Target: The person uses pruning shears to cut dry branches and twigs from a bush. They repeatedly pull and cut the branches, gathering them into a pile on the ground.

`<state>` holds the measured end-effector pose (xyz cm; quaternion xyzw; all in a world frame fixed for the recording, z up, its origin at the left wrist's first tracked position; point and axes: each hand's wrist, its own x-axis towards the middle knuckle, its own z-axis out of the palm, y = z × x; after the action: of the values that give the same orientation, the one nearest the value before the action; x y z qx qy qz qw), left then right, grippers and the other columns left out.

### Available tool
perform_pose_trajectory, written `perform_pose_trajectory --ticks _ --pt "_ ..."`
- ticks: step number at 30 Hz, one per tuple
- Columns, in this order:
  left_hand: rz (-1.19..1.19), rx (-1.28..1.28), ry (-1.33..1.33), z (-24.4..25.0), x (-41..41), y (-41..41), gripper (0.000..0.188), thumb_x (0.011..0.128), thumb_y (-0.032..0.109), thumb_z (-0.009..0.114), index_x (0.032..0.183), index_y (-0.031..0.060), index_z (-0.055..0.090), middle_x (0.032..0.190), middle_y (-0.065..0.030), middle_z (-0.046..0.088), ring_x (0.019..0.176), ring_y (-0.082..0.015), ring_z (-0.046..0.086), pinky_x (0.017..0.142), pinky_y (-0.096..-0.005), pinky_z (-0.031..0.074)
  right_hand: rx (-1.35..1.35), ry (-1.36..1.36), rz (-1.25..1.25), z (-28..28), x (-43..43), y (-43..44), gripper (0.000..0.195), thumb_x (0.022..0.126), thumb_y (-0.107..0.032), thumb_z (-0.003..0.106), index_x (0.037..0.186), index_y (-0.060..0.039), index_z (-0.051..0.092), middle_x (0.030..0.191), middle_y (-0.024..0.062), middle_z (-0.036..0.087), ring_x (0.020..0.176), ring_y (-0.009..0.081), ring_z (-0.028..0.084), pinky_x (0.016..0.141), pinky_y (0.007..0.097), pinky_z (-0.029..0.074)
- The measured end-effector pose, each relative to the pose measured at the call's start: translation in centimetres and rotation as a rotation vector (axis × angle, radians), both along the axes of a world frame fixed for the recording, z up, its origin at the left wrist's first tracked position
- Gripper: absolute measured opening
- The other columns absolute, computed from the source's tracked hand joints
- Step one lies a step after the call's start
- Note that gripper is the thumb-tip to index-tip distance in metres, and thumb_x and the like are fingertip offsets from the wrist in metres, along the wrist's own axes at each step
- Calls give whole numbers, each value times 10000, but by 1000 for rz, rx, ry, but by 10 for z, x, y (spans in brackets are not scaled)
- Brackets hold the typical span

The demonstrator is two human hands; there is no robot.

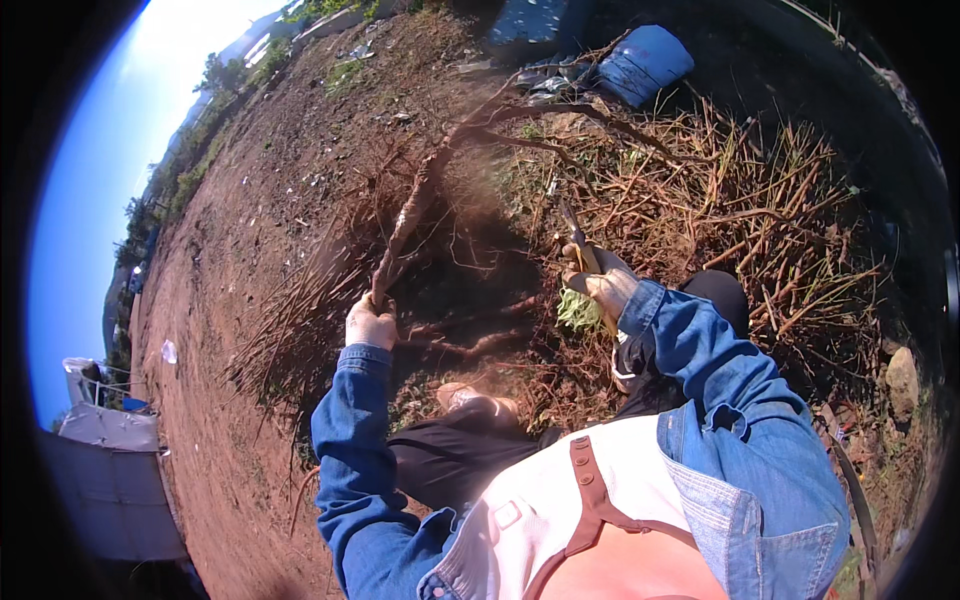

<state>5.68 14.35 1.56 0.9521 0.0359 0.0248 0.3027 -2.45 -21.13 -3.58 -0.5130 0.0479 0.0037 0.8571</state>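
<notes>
My left hand (373, 322), in a pale work glove, is closed around the lower end of a thick, rough-barked branch (411, 210). The branch rises away from me and forks into several bare limbs near its top. In my right hand (602, 283), also gloved, is a tool with yellowish handles (587, 259), apparently pruning shears. Its narrow metal head (571, 221) points away from me, beside the forked branch and apart from its thick stem. Whether the blades are parted is too small to tell. A crumpled pale green thing (579, 309) lies just below my right hand.
A heap of cut sticks (780, 217) spreads at the right. Thin twigs (300, 322) are piled at the left. Beyond are a pale bucket (646, 64) and a blue container (529, 21). A stone (901, 382) sits far right; a white covered structure (112, 480) stands far left.
</notes>
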Motion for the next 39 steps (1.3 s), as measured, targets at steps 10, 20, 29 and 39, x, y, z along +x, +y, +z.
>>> perform_pose_trajectory --ticks 10,20,29,39 --pt "-57 50 28 15 -74 -37 190 770 151 574 921 39 603 767 -141 627 740 -258 614 683 -336 461 -188 110 79 8 27 -33 374 714 -149 630 1037 -25 488 828 45 520 749 142 508 649 300 429" --pt "-40 242 138 29 -76 -55 204 792 140 599 975 50 591 757 -90 617 687 -176 590 651 -294 466 -635 57 -175 -11 24 -42 373 718 -3 588 1067 -66 474 816 1 495 715 98 475 661 247 438" --pt "-2 506 80 52 -92 -71 203 844 270 469 932 99 532 806 -182 617 792 -349 598 683 -440 470 -592 -84 -207 9 16 -33 182 766 -35 609 945 -28 582 765 27 551 678 138 500 634 279 441" --pt "51 727 192 76 -81 -63 252 817 245 495 1037 123 510 916 -148 626 879 -315 601 749 -410 476 -92 207 -114 -8 18 -49 203 782 1 578 979 -52 567 765 3 549 568 94 481 475 219 395"
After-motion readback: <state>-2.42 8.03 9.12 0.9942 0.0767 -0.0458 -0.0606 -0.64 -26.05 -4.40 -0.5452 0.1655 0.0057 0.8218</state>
